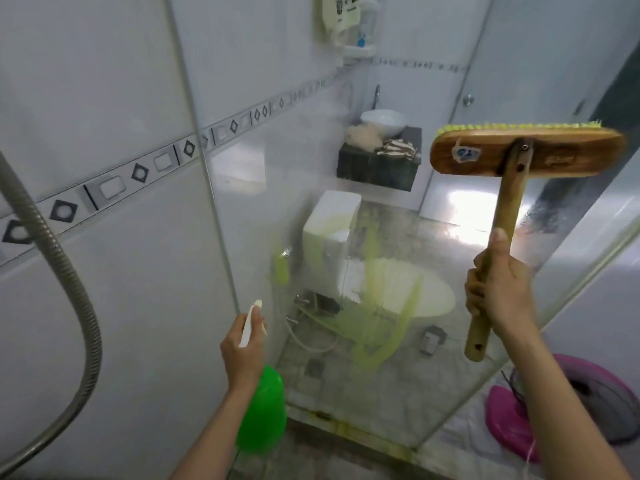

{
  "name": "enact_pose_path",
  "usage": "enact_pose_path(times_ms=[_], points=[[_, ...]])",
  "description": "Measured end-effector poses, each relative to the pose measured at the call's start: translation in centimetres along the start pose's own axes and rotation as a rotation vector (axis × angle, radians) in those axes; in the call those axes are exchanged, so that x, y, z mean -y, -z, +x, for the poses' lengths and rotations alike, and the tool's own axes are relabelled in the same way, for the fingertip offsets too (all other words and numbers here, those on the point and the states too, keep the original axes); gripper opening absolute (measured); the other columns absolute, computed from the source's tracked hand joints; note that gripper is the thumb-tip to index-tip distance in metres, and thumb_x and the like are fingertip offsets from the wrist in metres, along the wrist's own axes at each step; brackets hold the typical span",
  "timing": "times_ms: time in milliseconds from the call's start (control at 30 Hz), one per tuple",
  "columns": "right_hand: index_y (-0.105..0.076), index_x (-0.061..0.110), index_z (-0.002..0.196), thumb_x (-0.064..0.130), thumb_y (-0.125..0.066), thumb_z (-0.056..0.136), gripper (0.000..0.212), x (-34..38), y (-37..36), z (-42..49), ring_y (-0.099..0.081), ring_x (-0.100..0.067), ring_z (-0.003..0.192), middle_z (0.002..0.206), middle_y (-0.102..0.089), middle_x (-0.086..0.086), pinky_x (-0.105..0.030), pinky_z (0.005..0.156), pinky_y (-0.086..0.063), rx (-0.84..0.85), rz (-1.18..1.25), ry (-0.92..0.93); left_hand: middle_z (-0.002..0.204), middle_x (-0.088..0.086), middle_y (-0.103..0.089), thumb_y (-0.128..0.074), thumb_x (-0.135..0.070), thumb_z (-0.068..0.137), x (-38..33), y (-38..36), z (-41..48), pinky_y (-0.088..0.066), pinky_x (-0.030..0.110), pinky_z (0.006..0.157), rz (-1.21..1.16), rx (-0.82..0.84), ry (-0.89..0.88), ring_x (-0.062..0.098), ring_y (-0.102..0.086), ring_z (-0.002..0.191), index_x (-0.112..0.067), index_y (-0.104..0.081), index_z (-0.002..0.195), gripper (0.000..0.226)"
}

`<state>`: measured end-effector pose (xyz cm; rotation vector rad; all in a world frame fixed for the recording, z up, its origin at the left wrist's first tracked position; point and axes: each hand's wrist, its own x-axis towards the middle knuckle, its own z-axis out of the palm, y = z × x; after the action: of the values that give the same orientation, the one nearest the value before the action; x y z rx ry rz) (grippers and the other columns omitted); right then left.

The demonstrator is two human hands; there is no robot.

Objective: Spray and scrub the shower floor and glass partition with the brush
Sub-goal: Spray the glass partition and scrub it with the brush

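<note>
Raised brush [526, 152] faces sprayed glass partition [311, 174]
The right hand [498, 289] has its grip closed on the near-upright handle, head at 12 o'clock. Green streaks [377, 341] lie at 8 o'clock, nearer the left hand [242, 348], which clutches the spray bottle [263, 410]. Bristle contact is unclear.

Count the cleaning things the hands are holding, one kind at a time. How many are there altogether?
Spray bottle: 1 (green, held by the left hand)
Brush: 1 (wooden, with yellow-green bristles, gripped by the right hand)
Total: 2
</note>
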<state>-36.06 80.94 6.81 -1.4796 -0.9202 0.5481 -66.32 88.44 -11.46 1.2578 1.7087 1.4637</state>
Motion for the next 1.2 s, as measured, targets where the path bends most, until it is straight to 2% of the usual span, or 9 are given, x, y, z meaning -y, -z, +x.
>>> enact_pose_path(times_ms=[133,267,367,433,567,700,967,1033,1200], points=[[-0.033,0.02,0.061,0.063,-0.031,0.093,0.054,0.3,-0.3,-0.2,-0.027,-0.013,0.036,0.047,-0.028,0.001,-0.024,0.04,-0.027,-0.007,0.011,-0.016,0.063,-0.001,-0.066,-0.052,-0.054,0.093,1.0,-1.4,-1.1,-0.048,0.034,0.061,-0.02,0.102,-0.005,0.017,-0.066,0.065,-0.016,-0.069,0.078,0.044],[-0.033,0.021,0.061,0.065,-0.032,0.092,0.054,0.7,-0.2,-0.6,-0.027,-0.014,0.037,0.048,-0.029,0.001,-0.025,0.04,-0.028,-0.019,0.004,-0.036,0.07,-0.008,-0.068,-0.058,-0.036,0.098,-0.3,-2.7,-3.6,-0.043,0.012,0.061,-0.077,0.198,-0.08,-0.005,-0.062,0.067,-0.019,-0.073,0.086,0.027],[-0.034,0.021,0.061,0.067,-0.033,0.089,0.054,0.9,0.1,-0.7,-0.029,-0.015,0.039,0.05,-0.03,-0.001,-0.026,0.04,-0.03,-0.022,-0.017,-0.035,0.069,-0.009,-0.067,-0.055,-0.041,0.099,-0.8,-3.9,-5.1,-0.047,0.022,0.065,-0.107,0.281,-0.073,-0.007,-0.061,0.067,-0.03,-0.064,0.076,0.027],[-0.035,0.02,0.061,0.068,-0.033,0.088,0.055,0.9,0.2,-0.8,-0.029,-0.015,0.039,0.05,-0.03,-0.002,-0.026,0.04,-0.031,-0.023,-0.037,-0.029,0.064,-0.006,-0.065,-0.054,-0.053,0.097,-1.0,-4.8,-5.9,-0.051,0.033,0.065,-0.069,0.319,-0.073,0.001,-0.063,0.064,-0.025,-0.063,0.071,0.039],[-0.036,0.02,0.06,0.065,-0.034,0.09,0.055,0.9,0.5,-0.7,-0.032,-0.014,0.038,0.049,-0.033,-0.001,-0.025,0.039,-0.033,-0.039,-0.063,-0.013,0.075,0.0,-0.072,-0.055,-0.05,0.097,-1.8,-6.4,-7.9,-0.052,0.037,0.067,-0.047,0.35,-0.119,0.019,-0.068,0.076,-0.018,-0.071,0.085,0.038],[-0.035,0.019,0.058,0.064,-0.033,0.092,0.056,0.7,0.6,-0.6,-0.033,-0.014,0.037,0.049,-0.033,-0.002,-0.025,0.04,-0.034,-0.044,-0.087,-0.007,0.063,0.002,-0.061,-0.05,-0.051,0.097,-2.5,-6.5,-9.2,-0.043,0.031,0.057,-0.037,0.456,-0.101,0.014,-0.059,0.062,-0.022,-0.056,0.068,0.042],[-0.036,0.016,0.062,0.063,-0.033,0.093,0.056,0.3,0.3,-0.4,-0.03,-0.013,0.037,0.051,-0.031,-0.004,-0.024,0.04,-0.031,-0.038,-0.045,-0.001,0.053,-0.004,-0.055,-0.048,-0.062,0.095,-2.3,-6.7,-11.0,-0.043,0.033,0.05,0.022,0.486,-0.16,0.012,-0.056,0.051,-0.023,-0.056,0.066,0.049],[-0.037,0.015,0.063,0.062,-0.033,0.093,0.056,0.2,0.3,-0.4,-0.031,-0.013,0.037,0.051,-0.032,-0.005,-0.024,0.04,-0.031,-0.032,-0.043,0.003,0.054,-0.005,-0.055,-0.046,-0.061,0.093,-2.4,-6.3,-11.0,-0.039,0.027,0.049,-0.01,0.488,-0.141,0.01,-0.055,0.053,-0.026,-0.056,0.067,0.045],[-0.035,0.016,0.06,0.061,-0.033,0.094,0.056,0.0,0.3,-0.2,-0.031,-0.013,0.037,0.05,-0.033,-0.005,-0.025,0.04,-0.032,-0.025,-0.053,0.02,0.067,-0.016,-0.062,-0.053,-0.044,0.099,-1.9,-5.6,-9.3,-0.052,0.034,0.068,-0.034,0.388,-0.049,-0.006,-0.06,0.066,-0.037,-0.064,0.074,0.027]])
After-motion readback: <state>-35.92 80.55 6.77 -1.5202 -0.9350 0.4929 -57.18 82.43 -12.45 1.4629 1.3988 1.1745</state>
